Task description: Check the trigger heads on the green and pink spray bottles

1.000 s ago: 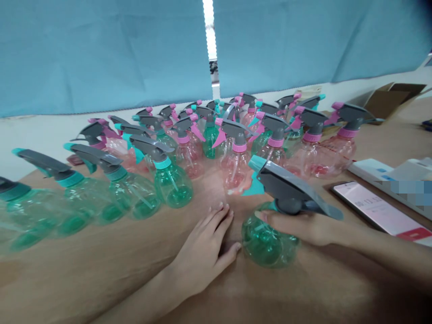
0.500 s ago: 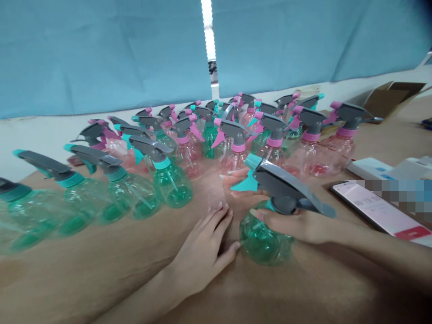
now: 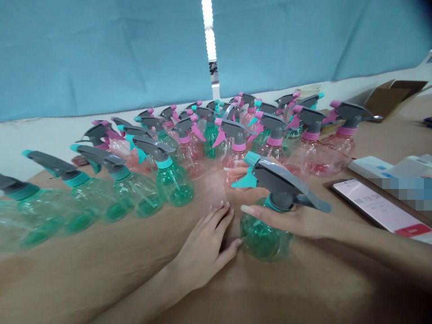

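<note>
My right hand [image 3: 293, 218] is around the neck of a green spray bottle [image 3: 265, 238] with a grey and turquoise trigger head. Its thumb lies across the near side of the bottle, and its fingers reach behind the turquoise trigger, partly hidden. The bottle stands upright on the brown table with its nozzle pointing left. My left hand [image 3: 212, 238] lies flat on the table with fingers stretched out, holding nothing. Its thumb tip is close to the bottle's left side. Nearest beyond it stands another green spray bottle [image 3: 175, 184].
Several green spray bottles [image 3: 135, 193] line the left. Pink spray bottles [image 3: 236, 157] and more green ones crowd the back. At right lie a phone [image 3: 374, 202] with a timer on screen and white boxes [image 3: 374, 166]. A cardboard box [image 3: 388, 101] sits behind, before a blue curtain [image 3: 135, 54].
My right thumb has straightened and slid left across the bottle, and the trigger head has shifted slightly. My left hand has stayed in place. The view has turned a little left.
</note>
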Available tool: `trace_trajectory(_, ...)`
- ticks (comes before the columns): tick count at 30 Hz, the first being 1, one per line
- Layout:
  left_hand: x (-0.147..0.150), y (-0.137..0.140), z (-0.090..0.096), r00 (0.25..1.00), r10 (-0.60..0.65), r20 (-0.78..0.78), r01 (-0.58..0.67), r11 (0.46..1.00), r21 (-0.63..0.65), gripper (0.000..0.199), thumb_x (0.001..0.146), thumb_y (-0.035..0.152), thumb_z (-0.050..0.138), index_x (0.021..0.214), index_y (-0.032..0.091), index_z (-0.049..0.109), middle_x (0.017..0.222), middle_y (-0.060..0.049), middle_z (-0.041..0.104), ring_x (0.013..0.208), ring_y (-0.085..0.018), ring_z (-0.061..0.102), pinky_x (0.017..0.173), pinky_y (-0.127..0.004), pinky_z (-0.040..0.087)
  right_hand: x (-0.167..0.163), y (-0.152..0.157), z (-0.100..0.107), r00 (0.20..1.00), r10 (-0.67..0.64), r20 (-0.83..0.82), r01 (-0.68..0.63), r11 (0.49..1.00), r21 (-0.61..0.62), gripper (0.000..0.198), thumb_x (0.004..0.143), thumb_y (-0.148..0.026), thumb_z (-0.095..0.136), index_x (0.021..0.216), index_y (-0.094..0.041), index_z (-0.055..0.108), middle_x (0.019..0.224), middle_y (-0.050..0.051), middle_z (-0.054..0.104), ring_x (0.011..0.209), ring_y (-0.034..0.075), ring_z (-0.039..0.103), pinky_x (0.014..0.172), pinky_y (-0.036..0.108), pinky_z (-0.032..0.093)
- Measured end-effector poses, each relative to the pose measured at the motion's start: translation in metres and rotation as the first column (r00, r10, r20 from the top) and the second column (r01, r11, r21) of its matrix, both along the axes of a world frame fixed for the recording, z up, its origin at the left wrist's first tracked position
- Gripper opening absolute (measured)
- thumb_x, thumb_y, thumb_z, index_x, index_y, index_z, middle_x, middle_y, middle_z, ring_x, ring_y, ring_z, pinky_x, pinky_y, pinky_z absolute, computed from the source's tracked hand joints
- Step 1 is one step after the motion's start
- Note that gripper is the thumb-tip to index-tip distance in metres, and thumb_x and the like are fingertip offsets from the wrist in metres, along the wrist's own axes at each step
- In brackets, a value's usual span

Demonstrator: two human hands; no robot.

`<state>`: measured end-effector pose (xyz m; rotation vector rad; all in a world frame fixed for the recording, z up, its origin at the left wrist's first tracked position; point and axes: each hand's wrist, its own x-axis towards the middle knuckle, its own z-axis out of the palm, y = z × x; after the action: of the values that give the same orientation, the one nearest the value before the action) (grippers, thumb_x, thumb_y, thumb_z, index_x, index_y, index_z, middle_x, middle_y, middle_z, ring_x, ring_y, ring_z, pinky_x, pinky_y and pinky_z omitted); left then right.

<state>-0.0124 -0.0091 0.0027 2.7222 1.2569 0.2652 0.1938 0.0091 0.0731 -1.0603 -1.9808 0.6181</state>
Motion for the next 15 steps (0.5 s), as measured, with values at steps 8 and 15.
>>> trace_trajectory(8,-0.003,0.0,-0.008,1.0,-0.012,0.023,0.011,0.999,0.046,0.053,0.094,0.039,0.047,0.139,0.011,0.035,0.145,-0.014,0.035,0.135,-0.026,0.027,0.109,-0.045,0.027,0.006,-0.008,0.004,0.999,-0.035,-0.004,0.035,0.998,-0.059,0.073,0.059,-0.047,0.076,0.123,-0.029,0.046,0.081,-0.002,0.056,0.064,0.016,0.053,0.055,0.028,0.046)
trace_trajectory(15,-0.009,-0.004,-0.005,1.0,0.016,-0.015,-0.015,0.998,0.063,0.054,0.094,0.042,0.045,0.136,0.009,0.039,0.144,-0.014,0.037,0.134,-0.026,0.03,0.108,-0.044,0.028,0.036,-0.026,-0.014,0.976,-0.17,0.133,0.164,0.985,0.054,0.068,0.062,-0.047,0.075,0.119,-0.03,0.043,0.116,0.005,0.057,0.105,0.028,0.054,0.082,0.039,0.046)
